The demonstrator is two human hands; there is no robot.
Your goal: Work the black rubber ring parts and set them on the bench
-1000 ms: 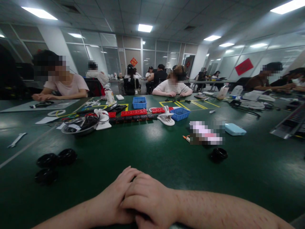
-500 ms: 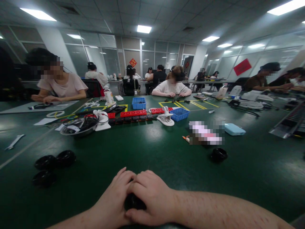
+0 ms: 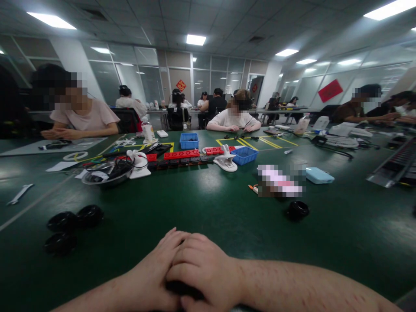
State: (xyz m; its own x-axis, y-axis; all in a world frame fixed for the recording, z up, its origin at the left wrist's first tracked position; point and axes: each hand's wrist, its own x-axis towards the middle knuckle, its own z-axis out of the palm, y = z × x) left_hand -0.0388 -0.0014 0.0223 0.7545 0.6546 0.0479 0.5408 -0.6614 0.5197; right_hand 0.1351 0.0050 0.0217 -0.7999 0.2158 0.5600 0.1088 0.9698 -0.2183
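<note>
The left hand (image 3: pixel 158 265) slants in from the lower left, the right hand (image 3: pixel 208 269) from the right, its knuckles arched and fingers curled together over the left's. Both close round a black part (image 3: pixel 184 289) between the palms, near the table's (image 3: pixel 208 208) close edge; its direction and long axis are hidden.

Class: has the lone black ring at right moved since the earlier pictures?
No: the black ring keeps its place relative to the light-blue case.

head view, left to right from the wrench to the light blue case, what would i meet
Wrench, three round black parts, left hand, right hand, small orange-ended item, lone round black part, light blue case.
</note>
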